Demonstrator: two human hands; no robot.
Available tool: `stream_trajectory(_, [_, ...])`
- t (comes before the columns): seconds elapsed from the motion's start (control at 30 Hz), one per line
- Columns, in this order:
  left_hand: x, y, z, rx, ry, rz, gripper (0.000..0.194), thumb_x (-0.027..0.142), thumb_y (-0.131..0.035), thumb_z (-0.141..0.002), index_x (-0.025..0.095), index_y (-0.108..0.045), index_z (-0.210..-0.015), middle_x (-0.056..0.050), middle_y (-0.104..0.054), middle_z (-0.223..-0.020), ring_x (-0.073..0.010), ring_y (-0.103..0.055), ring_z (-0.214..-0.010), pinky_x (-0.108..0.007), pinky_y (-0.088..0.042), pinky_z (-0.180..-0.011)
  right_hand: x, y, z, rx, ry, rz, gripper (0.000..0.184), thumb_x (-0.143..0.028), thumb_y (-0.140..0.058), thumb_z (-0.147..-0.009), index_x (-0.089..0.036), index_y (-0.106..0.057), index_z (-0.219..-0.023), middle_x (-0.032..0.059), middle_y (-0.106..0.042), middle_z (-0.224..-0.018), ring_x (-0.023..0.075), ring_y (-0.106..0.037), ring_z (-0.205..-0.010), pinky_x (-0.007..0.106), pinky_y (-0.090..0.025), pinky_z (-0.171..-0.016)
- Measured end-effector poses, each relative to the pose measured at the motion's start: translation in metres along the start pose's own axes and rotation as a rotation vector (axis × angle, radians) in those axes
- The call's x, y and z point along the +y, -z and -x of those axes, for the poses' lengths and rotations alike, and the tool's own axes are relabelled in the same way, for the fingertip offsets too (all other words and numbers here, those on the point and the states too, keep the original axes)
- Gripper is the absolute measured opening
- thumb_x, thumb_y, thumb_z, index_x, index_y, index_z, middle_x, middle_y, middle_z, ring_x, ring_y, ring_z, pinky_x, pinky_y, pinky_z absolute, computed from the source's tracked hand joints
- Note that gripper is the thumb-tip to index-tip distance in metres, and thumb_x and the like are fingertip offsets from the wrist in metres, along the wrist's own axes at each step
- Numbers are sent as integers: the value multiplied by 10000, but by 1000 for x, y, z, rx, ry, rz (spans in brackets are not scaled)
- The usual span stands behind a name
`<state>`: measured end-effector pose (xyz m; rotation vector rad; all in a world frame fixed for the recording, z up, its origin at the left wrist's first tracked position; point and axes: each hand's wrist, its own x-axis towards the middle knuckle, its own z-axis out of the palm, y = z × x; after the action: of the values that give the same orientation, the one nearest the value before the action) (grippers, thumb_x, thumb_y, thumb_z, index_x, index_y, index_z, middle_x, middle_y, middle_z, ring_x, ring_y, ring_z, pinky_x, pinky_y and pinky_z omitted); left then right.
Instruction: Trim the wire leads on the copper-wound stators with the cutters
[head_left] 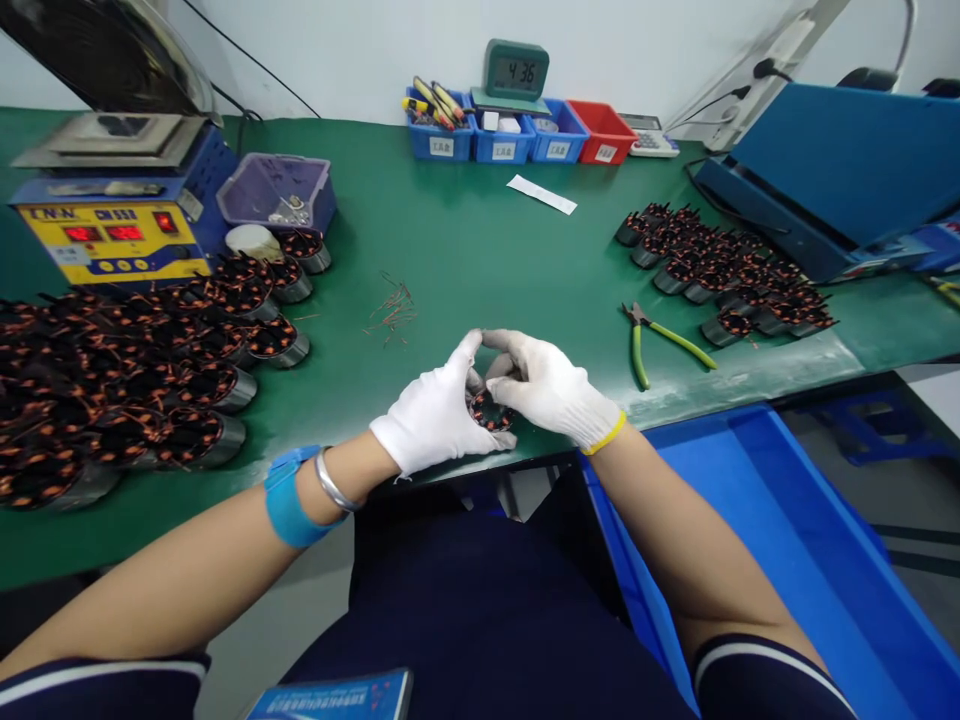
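A motor stator [491, 410], a round metal ring with black insulation and copper windings, is in my white-gloved left hand [442, 405], partly hidden by the gloves. The fingers and thumb of that hand curl around it near the table's front edge. From the right, my gloved right hand [540, 385] bends over the stator, its fingers and thumb closed at the top; the exact spot they pinch is hidden. Loose copper wire offcuts [391, 312] lie beyond my left hand. Green-handled cutting pliers [652, 335] rest with handles spread, to the right of my right hand.
Many stators [150, 380] crowd the left side, and another group [731, 265] sits at right. Behind the left group are a yellow-fronted solder pot [112, 235] and a purple bin [277, 190]. Blue tool boxes [442, 140] line the wall. A blue tray [765, 530] sits below table level.
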<state>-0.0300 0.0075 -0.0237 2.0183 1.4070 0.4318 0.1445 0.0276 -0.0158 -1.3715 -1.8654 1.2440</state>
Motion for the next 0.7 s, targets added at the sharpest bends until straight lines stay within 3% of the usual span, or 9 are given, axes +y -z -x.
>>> stream_trajectory(0.2, [4,1,0,-6,13,-59,1129,522,-744,-614,188,-179,-1533,-70,-695,-1063,-296,-699,-943,-398,-530,-844,18,14,23,123,-91,-153,545,-248,-589,-741,-101,-574,-1266,0,-637,-731,127,-571,-615,259,-462,-571])
stream_trajectory(0.3, [7,3,-2,-21,11,-91,1076,507,-740,-621,184,-234,-1514,-85,-692,-1082,-306,-695,-935,-404,-531,-825,18,26,50,48,-117,115,507,-217,-580,-752,-163,-608,-1256,3,-668,-769,136,-602,-641,256,-470,-572])
stream_trajectory(0.4, [7,5,-3,-53,13,-128,1061,502,-758,-615,196,-263,-1502,-95,-688,-1107,-312,-692,-951,-386,-533,-804,3,29,72,170,-84,435,465,-202,-571,-777,-224,-631,-1238,20,-705,-861,175,-648,-743,303,-521,-674])
stream_trajectory(0.47, [6,7,-4,-68,-2,-149,1084,512,-767,-611,209,-244,-1510,-99,-680,-1135,-315,-691,-968,-375,-534,-798,-9,22,78,262,55,509,591,-303,-640,-784,-205,-544,-1359,95,-677,-1160,209,-667,-843,343,-547,-744])
stream_trajectory(0.5, [5,7,-4,-74,-14,-154,1101,517,-770,-609,215,-226,-1518,-100,-676,-1146,-316,-691,-974,-373,-535,-796,-12,16,77,258,135,519,740,-376,-689,-759,-182,-462,-1436,141,-585,-1339,234,-670,-914,357,-554,-775])
stream_trajectory(0.57, [4,8,-4,-84,-25,-157,1118,520,-771,-608,222,-207,-1526,-98,-675,-1148,-318,-691,-982,-378,-537,-798,-12,2,72,162,206,556,1002,-477,-756,-688,-143,-319,-1525,193,-373,-1538,299,-645,-1069,381,-556,-823])
stream_trajectory(0.6, [3,9,-4,-92,-26,-154,1109,518,-766,-614,221,-211,-1526,-97,-678,-1141,-317,-691,-983,-381,-539,-798,-9,-4,68,120,177,587,1013,-488,-751,-692,-137,-306,-1532,194,-375,-1541,323,-628,-1117,392,-552,-836])
stream_trajectory(0.7, [4,10,-4,-103,-26,-145,1046,521,-740,-643,208,-253,-1514,-99,-682,-1127,-311,-690,-983,-385,-540,-807,8,-17,57,65,21,628,651,-417,-606,-851,-196,-470,-1448,126,-630,-1325,305,-654,-1092,385,-537,-843])
